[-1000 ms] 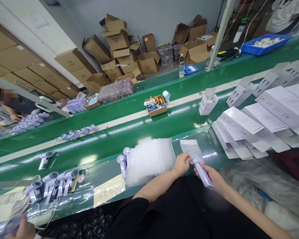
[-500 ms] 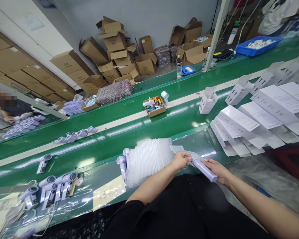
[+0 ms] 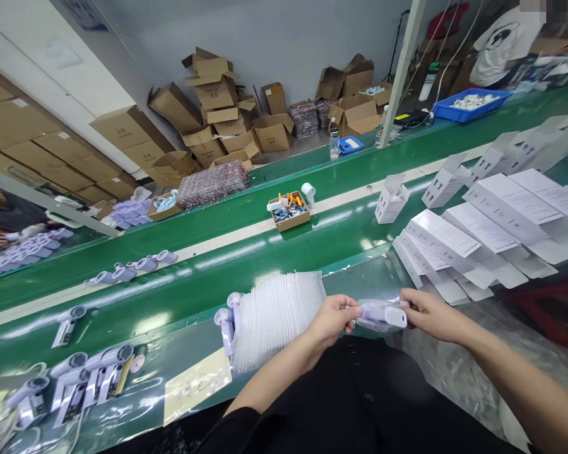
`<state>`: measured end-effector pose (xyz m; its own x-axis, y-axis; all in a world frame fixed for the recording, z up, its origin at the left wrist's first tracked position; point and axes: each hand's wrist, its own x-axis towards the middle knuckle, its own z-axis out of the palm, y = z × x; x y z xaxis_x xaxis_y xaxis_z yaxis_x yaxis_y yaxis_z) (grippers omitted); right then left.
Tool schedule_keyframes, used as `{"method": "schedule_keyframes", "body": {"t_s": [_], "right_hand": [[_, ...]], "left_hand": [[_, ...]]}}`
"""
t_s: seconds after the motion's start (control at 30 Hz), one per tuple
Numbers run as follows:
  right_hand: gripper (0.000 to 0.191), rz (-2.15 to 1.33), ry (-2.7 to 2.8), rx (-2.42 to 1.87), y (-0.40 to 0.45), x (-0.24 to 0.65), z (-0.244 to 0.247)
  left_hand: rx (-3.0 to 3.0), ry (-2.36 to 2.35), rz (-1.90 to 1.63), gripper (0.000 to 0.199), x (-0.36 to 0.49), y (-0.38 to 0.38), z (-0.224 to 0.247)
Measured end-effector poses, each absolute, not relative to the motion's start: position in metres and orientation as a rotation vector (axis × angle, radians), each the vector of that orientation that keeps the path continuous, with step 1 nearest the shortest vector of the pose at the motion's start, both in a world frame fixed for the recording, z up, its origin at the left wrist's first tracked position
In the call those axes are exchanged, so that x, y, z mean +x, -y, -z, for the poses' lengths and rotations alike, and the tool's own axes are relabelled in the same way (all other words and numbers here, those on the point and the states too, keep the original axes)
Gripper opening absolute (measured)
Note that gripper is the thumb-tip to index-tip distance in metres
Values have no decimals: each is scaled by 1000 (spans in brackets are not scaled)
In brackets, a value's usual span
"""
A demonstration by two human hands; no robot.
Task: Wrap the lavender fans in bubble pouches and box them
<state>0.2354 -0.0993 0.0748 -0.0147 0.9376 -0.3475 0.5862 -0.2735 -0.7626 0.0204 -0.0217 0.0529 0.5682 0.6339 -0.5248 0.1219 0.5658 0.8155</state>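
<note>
A lilac handheld device in a clear bubble bag [image 3: 378, 313] is held between my two hands, just above the near edge of the bench. My left hand [image 3: 336, 318] pinches the bag's left end. At its right end my right hand [image 3: 423, 312] grips the bag beside the white base of the device. Left of my left hand lies a stack of bubble bags [image 3: 279, 318], with two lilac fans [image 3: 226, 325] against its far side.
Open white boxes [image 3: 483, 227] stand at the right. A small carton of parts [image 3: 291, 221] sits on the green belt [image 3: 208, 265]. Several lilac devices [image 3: 92, 372] and a yellow paper sheet [image 3: 196, 384] lie at the left. Other people work at the far left and far right.
The device has turned from slanting to nearly level, its base end now facing me. My right hand has moved up to the bag's end, and the view has shifted slightly.
</note>
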Motion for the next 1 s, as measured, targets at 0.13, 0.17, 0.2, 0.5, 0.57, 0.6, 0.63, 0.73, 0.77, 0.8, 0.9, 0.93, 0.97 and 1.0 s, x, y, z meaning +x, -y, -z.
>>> {"method": "schedule_keyframes", "body": {"t_s": [0.13, 0.17, 0.2, 0.5, 0.57, 0.6, 0.63, 0.73, 0.77, 0.8, 0.9, 0.93, 0.97, 1.0], "right_hand": [[15, -1119, 1705, -1825, 95, 232, -106], [16, -1107, 1694, -1841, 93, 233, -111], [17, -1109, 1662, -1862, 92, 235, -115], [18, -1463, 1185, -1284, 69, 249, -118], [22, -1538, 1097, -1066, 61, 236, -108], [24, -1584, 1071, -983, 58, 230, -103], [26, -1622, 1056, -932, 56, 228, -97], [28, -1449, 883, -1081, 64, 247, -79], [29, -1266, 738, -1219, 69, 262, -72], [33, -1058, 572, -1356, 75, 280, -65], [79, -755, 167, -1578, 87, 331, -35], [89, -765, 90, -1582, 87, 342, -25], [93, -777, 35, -1566, 86, 348, -16], [91, -763, 0, -1547, 84, 351, -9]], "left_hand": [[1035, -948, -405, 38, 29, 15, -83], [1068, -951, -409, 39, 31, 12, -86], [1099, -953, -413, 40, 33, 10, -88], [1809, -581, -319, 107, 16, -29, -106], [1985, -500, -272, 128, 31, -29, -100], [2014, -486, -256, 123, 41, -27, -95], [2019, -488, -256, 107, 51, -24, -88], [1975, -615, -387, 44, 67, -15, -67], [1934, -691, -454, 32, 66, -14, -61], [1865, -778, -515, 29, 63, -14, -55], [1530, -1021, -622, 30, 46, -18, -42], [1423, -1067, -634, 31, 41, -20, -40], [1338, -1091, -649, 33, 36, -22, -38], [1274, -1096, -670, 34, 32, -24, -38]]}}
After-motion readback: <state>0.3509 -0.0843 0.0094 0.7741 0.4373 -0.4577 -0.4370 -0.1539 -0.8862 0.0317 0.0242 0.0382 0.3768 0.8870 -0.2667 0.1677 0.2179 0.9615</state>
